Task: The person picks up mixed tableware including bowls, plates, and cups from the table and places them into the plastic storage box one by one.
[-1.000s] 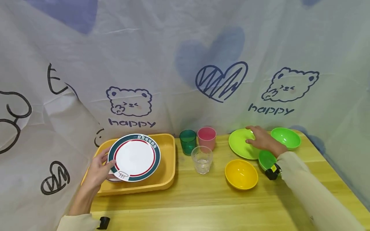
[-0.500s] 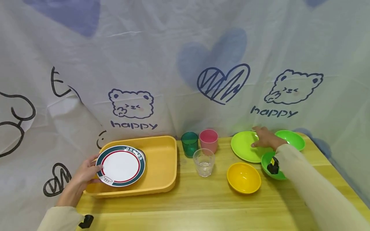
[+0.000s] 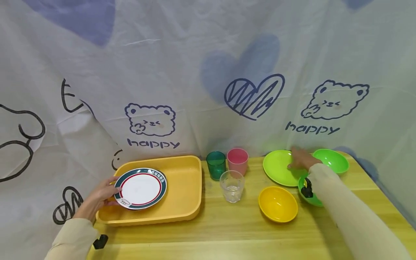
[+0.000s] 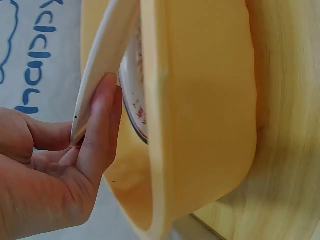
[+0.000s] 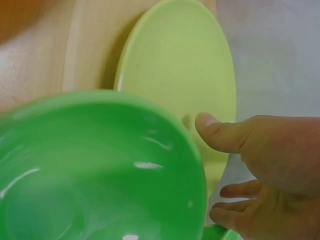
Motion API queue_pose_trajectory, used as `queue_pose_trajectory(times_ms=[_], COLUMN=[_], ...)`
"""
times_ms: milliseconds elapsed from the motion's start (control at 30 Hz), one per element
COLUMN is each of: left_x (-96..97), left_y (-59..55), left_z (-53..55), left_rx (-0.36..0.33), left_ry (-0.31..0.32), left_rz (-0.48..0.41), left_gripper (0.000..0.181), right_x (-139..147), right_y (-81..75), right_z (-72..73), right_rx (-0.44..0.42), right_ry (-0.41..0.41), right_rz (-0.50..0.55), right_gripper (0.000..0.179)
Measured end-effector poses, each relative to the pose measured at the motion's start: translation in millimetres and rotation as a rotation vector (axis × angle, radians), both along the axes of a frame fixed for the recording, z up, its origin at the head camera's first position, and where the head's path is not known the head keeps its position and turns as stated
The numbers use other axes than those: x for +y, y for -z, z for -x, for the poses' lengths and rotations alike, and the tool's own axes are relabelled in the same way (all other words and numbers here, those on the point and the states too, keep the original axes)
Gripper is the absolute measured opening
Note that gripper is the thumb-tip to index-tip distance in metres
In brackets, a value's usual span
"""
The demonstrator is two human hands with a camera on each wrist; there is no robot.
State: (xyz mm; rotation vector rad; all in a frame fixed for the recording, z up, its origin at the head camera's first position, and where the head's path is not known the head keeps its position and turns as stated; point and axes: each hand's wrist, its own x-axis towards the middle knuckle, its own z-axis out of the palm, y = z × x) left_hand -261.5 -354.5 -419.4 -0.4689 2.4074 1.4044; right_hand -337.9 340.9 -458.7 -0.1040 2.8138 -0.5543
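My left hand point(image 3: 102, 195) pinches the left rim of a white plate point(image 3: 141, 189) with a dark teal border and red ring. The plate is over the left part of a yellow tray point(image 3: 183, 187). Below it, in the left wrist view, part of a flower-patterned dish point(image 4: 134, 90) shows inside the tray. My right hand point(image 3: 300, 159) is at the right edge of a lime plate point(image 3: 277, 168). In the right wrist view its thumb point(image 5: 215, 132) lies over the plate's face, apart from the fingers beyond the edge; contact is unclear. A green bowl point(image 5: 100, 175) sits beneath the wrist.
A teal cup point(image 3: 216, 166), a pink cup point(image 3: 237, 160) and a clear cup point(image 3: 232, 187) stand close together right of the tray. A yellow bowl point(image 3: 278, 205) sits in front of the lime plate. Another green bowl point(image 3: 331, 161) is at the back right, near the hanging cloth point(image 3: 201, 90).
My left hand has moved left and lowered the white plate into the tray's left part, laying it flatter. My right hand has stayed by the lime plate, shifting slightly toward its right edge.
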Motion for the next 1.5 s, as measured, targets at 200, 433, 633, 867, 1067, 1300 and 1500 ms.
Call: queue_pose_trajectory(times_ms=[200,433,633,867,1067,1300,1500], left_x=[-1.6,-3.2,6.1,17.1,18.2,20.2,22.6], left_y=[4.4,4.9,2.4,0.9,1.2,6.1,8.6], left_z=[6.5,8.0,7.6,10.1,5.5,5.3,7.1], left_rx=[-0.009,-0.063,-0.117,-0.097,-0.128,-0.130,-0.153], left_ry=[-0.039,-0.018,0.039,0.056,0.092,0.094,0.111], left_rz=[0.040,0.027,0.024,0.066,0.109,0.052,0.052], left_gripper=[0.065,0.069,0.072,0.056,0.054,0.046,0.050], right_x=[2.3,0.9,-1.4,-3.1,-7.1,-10.4,-12.6], right_y=[2.0,3.5,4.4,-0.5,-5.8,-34.1,-54.3], right_z=[0.4,1.3,0.3,-0.5,6.5,-2.4,-13.2], right_rx=[-0.068,-0.071,-0.078,-0.063,0.086,0.112,0.049], right_ry=[0.003,0.014,0.033,0.038,0.053,0.022,0.000], right_rz=[0.008,-0.065,-0.077,-0.074,-0.057,0.018,0.196], right_gripper=[0.042,0.044,0.039,0.036,0.034,0.025,0.031])
